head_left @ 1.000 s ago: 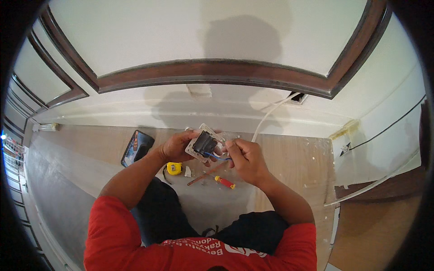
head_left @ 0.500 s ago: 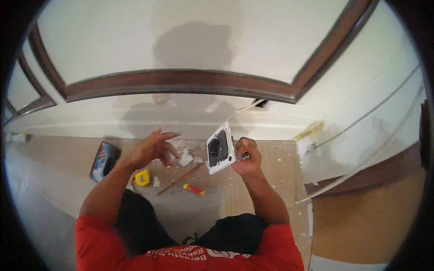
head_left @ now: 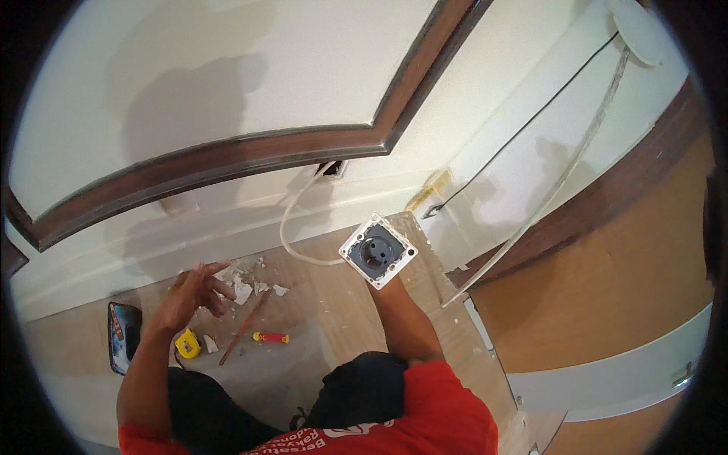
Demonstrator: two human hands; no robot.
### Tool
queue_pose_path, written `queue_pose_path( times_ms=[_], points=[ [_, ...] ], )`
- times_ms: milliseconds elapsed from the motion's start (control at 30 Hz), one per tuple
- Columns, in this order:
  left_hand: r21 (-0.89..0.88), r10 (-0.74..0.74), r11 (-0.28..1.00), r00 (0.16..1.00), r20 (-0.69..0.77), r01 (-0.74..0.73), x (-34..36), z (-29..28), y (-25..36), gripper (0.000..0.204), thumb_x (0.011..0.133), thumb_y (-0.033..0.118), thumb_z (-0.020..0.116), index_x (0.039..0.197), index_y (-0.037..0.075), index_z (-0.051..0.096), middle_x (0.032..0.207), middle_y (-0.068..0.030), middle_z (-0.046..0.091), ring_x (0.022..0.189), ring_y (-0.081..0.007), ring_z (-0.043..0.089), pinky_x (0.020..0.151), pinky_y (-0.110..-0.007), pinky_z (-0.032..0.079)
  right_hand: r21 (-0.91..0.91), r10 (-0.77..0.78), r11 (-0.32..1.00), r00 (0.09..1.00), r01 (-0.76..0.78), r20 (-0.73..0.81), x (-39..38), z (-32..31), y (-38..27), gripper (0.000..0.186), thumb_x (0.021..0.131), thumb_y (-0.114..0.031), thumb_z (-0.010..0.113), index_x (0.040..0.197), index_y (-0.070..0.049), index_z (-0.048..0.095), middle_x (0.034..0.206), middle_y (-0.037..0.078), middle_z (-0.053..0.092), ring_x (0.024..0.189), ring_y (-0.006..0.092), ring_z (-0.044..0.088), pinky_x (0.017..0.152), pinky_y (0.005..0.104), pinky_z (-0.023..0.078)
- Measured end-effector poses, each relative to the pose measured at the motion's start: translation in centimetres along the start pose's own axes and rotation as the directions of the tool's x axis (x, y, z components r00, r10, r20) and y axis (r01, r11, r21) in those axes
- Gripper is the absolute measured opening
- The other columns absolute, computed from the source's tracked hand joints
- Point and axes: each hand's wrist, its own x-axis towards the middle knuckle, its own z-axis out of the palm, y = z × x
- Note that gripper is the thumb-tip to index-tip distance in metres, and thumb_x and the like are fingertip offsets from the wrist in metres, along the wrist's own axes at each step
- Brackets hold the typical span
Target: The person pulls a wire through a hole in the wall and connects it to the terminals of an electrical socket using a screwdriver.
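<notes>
A square wall socket with a white frame and a dark grey insert faces up at me, tilted like a diamond. My right hand holds it from behind; the socket hides the fingers. A white cable loops from a hole in the wall down to the socket's left side. My left hand hovers over the floor with its fingers apart and nothing in them, close to white plaster crumbs.
On the floor lie a yellow tape measure, a red-brown stick, a red and yellow screwdriver handle and a dark-edged phone-like case. Brown moulding crosses the wall. Another cable hangs at the right, beside a brown panel.
My view has swung to the right. The socket has turned from edge-on to face me, now covering my right hand. My left hand stays open over the floor.
</notes>
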Motion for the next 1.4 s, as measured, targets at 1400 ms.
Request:
queue_pose_path(
  times_ms=[1400],
  points=[
    [0.044,0.043,0.998,0.999,-0.018,-0.042,0.1,-0.5,-1.2,0.079,0.102,0.063,0.027,0.139,-0.004,0.05,0.09,-0.0176,0.07,0.063,-0.0196,0.064,0.062,-0.032,0.054,0.027,-0.057,0.998,0.796,0.051,0.602,0.9,1.8,-0.7,0.04,0.086,-0.052,0.06,0.108,-0.021,0.073,0.098,0.004,0.076,0.074,0.0208,0.069,0.055,0.0361,0.052]
  ],
)
